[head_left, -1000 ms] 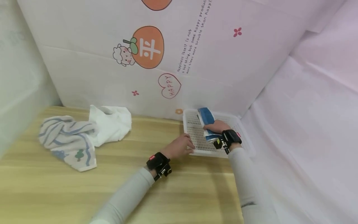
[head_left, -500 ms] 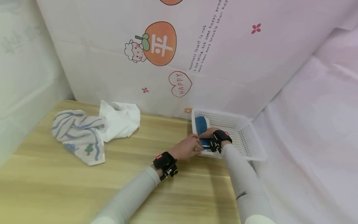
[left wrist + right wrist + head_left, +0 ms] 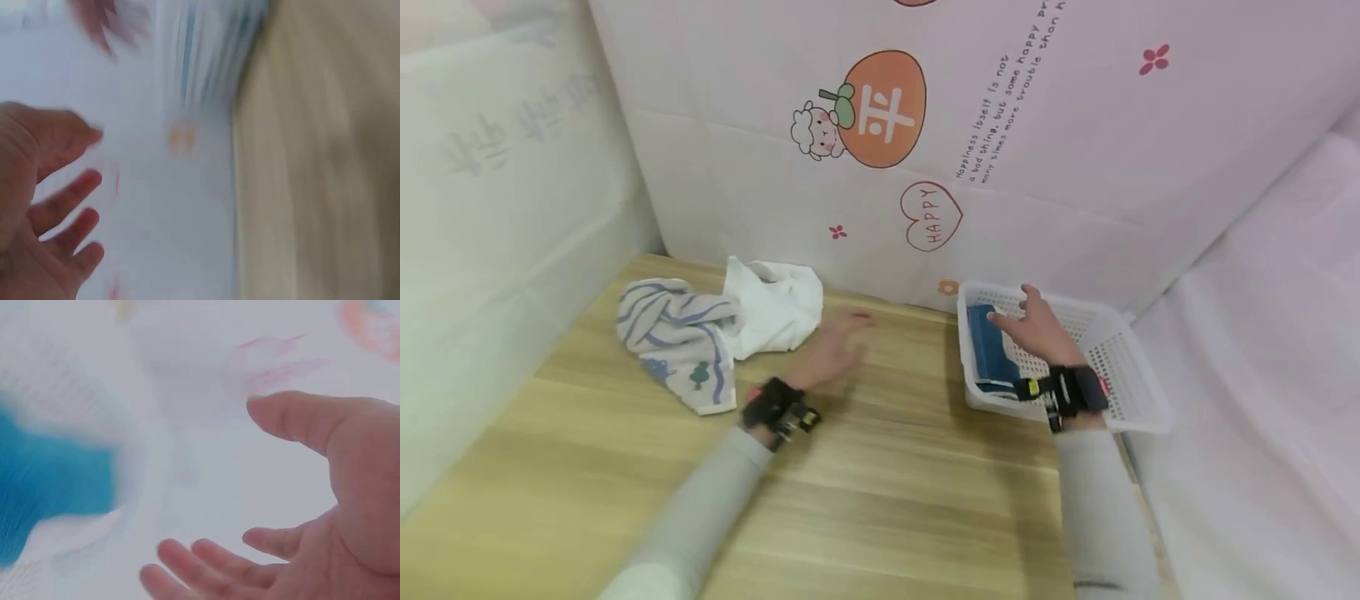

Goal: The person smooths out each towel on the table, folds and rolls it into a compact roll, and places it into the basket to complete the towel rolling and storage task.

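Observation:
A folded blue towel with white edges lies along the left side of the white plastic basket. Over the basket, my right hand has its fingers spread and holds nothing; in the right wrist view the blue towel sits apart from the fingers. My left hand, blurred, is above the table just right of a crumpled white cloth. The left wrist view shows the left fingers relaxed with nothing between them. A striped grey-and-blue towel lies crumpled against the white cloth's left side.
The wooden table meets a wall covered in printed white sheeting right behind the cloths and basket. White fabric hangs at the right, beside the basket. Another pale sheet closes off the left.
The right hand has laid the folded blue towel at the basket's left side, let go and lifted. The left hand has left the basket's edge and moved left toward the white cloth.

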Motion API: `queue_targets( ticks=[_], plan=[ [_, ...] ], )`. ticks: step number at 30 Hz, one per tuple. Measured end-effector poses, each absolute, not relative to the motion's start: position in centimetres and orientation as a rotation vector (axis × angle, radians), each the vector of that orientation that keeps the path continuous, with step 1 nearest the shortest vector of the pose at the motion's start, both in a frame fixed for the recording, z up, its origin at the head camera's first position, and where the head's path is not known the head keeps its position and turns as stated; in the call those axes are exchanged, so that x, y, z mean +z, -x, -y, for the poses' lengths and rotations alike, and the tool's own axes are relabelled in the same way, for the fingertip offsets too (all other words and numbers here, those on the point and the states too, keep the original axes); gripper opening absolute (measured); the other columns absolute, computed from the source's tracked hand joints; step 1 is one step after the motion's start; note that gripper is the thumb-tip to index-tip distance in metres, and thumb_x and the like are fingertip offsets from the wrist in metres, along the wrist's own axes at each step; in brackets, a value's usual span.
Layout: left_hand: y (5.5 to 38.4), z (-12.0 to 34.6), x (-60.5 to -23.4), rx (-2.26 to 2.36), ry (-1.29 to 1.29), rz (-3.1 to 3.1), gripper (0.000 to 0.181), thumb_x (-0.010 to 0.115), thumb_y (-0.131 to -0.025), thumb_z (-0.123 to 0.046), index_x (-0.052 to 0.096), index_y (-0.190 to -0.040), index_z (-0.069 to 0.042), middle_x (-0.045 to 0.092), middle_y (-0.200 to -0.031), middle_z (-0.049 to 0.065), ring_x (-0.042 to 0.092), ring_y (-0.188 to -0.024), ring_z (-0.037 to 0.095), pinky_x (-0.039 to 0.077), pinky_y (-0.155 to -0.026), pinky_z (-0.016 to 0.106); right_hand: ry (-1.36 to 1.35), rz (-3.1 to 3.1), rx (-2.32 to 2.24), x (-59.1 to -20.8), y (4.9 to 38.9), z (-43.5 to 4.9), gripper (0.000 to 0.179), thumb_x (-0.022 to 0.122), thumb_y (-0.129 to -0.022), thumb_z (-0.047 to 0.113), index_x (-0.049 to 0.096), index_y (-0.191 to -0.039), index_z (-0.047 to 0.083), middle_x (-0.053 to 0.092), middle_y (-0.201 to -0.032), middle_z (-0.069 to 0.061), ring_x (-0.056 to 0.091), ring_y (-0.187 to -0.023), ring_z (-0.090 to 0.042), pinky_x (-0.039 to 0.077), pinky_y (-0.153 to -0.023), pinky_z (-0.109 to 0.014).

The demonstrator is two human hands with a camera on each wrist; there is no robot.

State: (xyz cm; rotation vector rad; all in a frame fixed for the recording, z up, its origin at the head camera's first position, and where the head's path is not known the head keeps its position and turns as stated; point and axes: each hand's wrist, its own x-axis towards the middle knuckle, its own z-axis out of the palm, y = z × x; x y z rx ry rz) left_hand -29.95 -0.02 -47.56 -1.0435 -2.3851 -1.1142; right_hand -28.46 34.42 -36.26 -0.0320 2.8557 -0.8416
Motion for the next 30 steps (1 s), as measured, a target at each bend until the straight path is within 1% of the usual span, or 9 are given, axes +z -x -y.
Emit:
queue_targets(
  ticks=[3, 7, 10, 13, 17, 21, 24, 26, 30],
  plan=[
    [31.3, 6.9, -47.6, -1.014, 0.79, 2.384, 0.043, 0.062, -0.083, 0.004, 0.061, -0.125, 0.011, 0.06, -0.13, 0.031, 0.051, -0.126, 0.046, 0.037, -0.113, 0.056, 0.204, -2.971, -1.071, -36.6, 24.2, -31.2, 0.085, 0.059, -0.102, 0.038, 0.01, -0.161, 0.001, 0.032, -0.155, -0.033, 0.042, -0.136, -0.05, 0.043, -0.107, -0.063],
    [32.4, 13.9, -47.6, -0.949, 0.469, 2.553, 0.049, 0.061, -0.084, 0.004, 0.056, -0.131, 0.012, 0.057, -0.132, 0.034, 0.051, -0.124, 0.05, 0.038, -0.11, 0.059, 0.527, -3.042, -1.224, -39.7, 19.0, -25.7, 0.071, 0.069, -0.097, 0.019, 0.032, -0.154, -0.002, 0.046, -0.145, -0.027, 0.053, -0.125, -0.044, 0.048, -0.102, -0.058],
    [32.9, 17.0, -48.0, -0.9, 0.373, 2.713, 0.054, 0.064, -0.086, -0.002, 0.049, -0.136, 0.013, 0.055, -0.13, 0.036, 0.051, -0.12, 0.054, 0.039, -0.106, 0.064, 0.724, -3.022, -1.229, -42.8, 16.6, -21.9, 0.067, 0.072, -0.094, 0.017, 0.04, -0.15, 0.0, 0.052, -0.14, -0.024, 0.057, -0.119, -0.039, 0.051, -0.098, -0.055],
    [33.0, 18.8, -48.9, -0.795, 0.34, 2.832, 0.043, 0.065, -0.09, -0.008, 0.054, -0.127, 0.011, 0.059, -0.12, 0.035, 0.053, -0.115, 0.054, 0.043, -0.099, 0.065, 0.767, -2.909, -1.223, -45.5, 15.4, -18.6, 0.061, 0.069, -0.097, 0.021, 0.043, -0.149, 0.004, 0.053, -0.138, -0.019, 0.057, -0.119, -0.034, 0.052, -0.096, -0.052],
    [32.5, 19.6, -49.3, -0.754, 0.178, 2.802, 0.021, 0.056, -0.093, -0.002, 0.064, -0.111, 0.007, 0.066, -0.105, 0.031, 0.062, -0.098, 0.05, 0.05, -0.084, 0.061, 0.718, -2.729, -1.194, -48.0, 14.8, -15.7, 0.058, 0.065, -0.101, 0.026, 0.043, -0.151, 0.007, 0.05, -0.143, -0.013, 0.054, -0.124, -0.029, 0.051, -0.099, -0.048],
    [31.6, 19.3, -46.9, -0.853, 0.029, 2.625, 0.032, 0.05, -0.096, 0.0, 0.062, -0.126, 0.006, 0.067, -0.109, 0.032, 0.064, -0.093, 0.049, 0.052, -0.077, 0.059, 0.753, -2.672, -1.129, -49.5, 15.0, -14.5, 0.058, 0.063, -0.101, 0.026, 0.042, -0.151, 0.006, 0.049, -0.144, -0.011, 0.053, -0.127, -0.027, 0.05, -0.102, -0.046],
    [30.5, 18.0, -43.4, -0.989, 0.074, 2.466, 0.037, 0.049, -0.1, -0.003, 0.058, -0.135, 0.002, 0.066, -0.12, 0.032, 0.066, -0.095, 0.049, 0.053, -0.081, 0.059, 0.783, -2.684, -1.109, -49.5, 15.5, -14.3, 0.059, 0.064, -0.101, 0.024, 0.041, -0.152, 0.007, 0.049, -0.145, -0.012, 0.053, -0.128, -0.028, 0.05, -0.103, -0.047],
    [29.4, 16.6, -40.9, -1.047, 0.163, 2.361, 0.036, 0.049, -0.101, -0.002, 0.059, -0.135, 0.002, 0.066, -0.124, 0.031, 0.067, -0.097, 0.047, 0.054, -0.086, 0.058, 0.809, -2.701, -1.126, -48.9, 16.0, -14.2, 0.061, 0.064, -0.1, 0.02, 0.038, -0.153, 0.007, 0.047, -0.147, -0.014, 0.051, -0.13, -0.029, 0.049, -0.104, -0.048],
    [26.1, 13.2, -37.6, -1.081, 0.426, 2.242, 0.036, 0.055, -0.1, -0.002, 0.059, -0.136, 0.001, 0.073, -0.093, 0.026, 0.066, -0.062, 0.032, 0.058, -0.059, 0.04, 0.899, -2.716, -1.302, -46.3, 17.5, -13.4, 0.073, 0.066, -0.099, 0.015, 0.024, -0.159, 0.009, 0.041, -0.152, -0.017, 0.046, -0.136, -0.034, 0.045, -0.109, -0.053]
  ],
)
